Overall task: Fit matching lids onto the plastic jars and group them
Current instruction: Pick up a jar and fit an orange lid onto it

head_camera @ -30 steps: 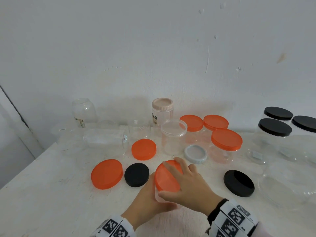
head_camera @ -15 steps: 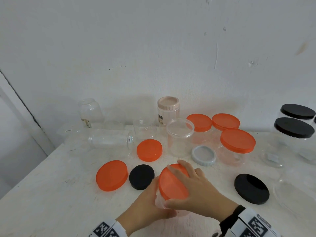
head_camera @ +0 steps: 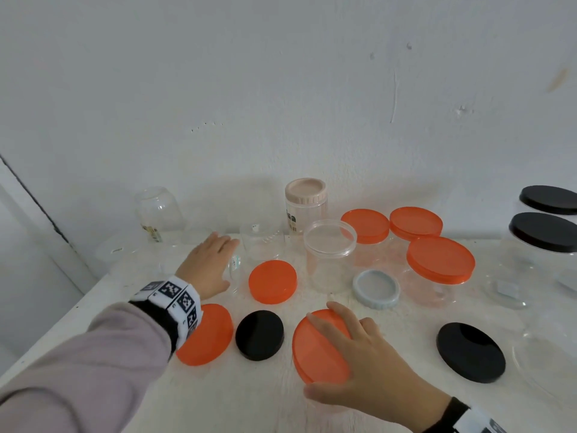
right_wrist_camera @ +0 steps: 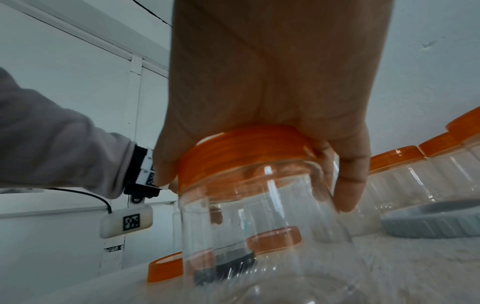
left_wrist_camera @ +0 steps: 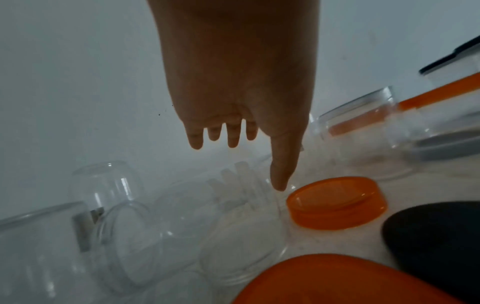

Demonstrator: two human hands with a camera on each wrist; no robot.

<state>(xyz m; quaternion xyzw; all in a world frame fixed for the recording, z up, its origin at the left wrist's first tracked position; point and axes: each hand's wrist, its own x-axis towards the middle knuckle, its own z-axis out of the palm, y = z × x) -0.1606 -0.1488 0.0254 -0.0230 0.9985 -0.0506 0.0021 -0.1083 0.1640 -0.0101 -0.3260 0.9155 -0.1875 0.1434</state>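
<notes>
My right hand [head_camera: 359, 364] grips an orange lid [head_camera: 321, 345] that sits on a clear jar near the table's front; the jar is mostly hidden under lid and hand. In the right wrist view my right hand [right_wrist_camera: 255, 179] has thumb and fingers curled round the orange lid [right_wrist_camera: 246, 148] atop the clear jar [right_wrist_camera: 259, 226]. My left hand [head_camera: 206, 264] is stretched out at the back left, fingers straight, over a clear jar lying on its side [head_camera: 233, 267]. In the left wrist view my left hand [left_wrist_camera: 246, 164] hangs just above that lying jar [left_wrist_camera: 233, 205], holding nothing.
Loose on the table [head_camera: 406, 323] lie two orange lids [head_camera: 272, 282] [head_camera: 207, 334], two black lids [head_camera: 259, 335] [head_camera: 470, 351] and a grey-blue lid [head_camera: 376, 288]. An open clear jar [head_camera: 330, 254], orange-lidded jars [head_camera: 440, 264], a beige-lidded jar [head_camera: 306, 198] and black-lidded jars [head_camera: 544, 231] stand behind.
My left hand has let go of the jar in front and reached away to the back left, over the lying jar. My right hand still holds the orange lid.
</notes>
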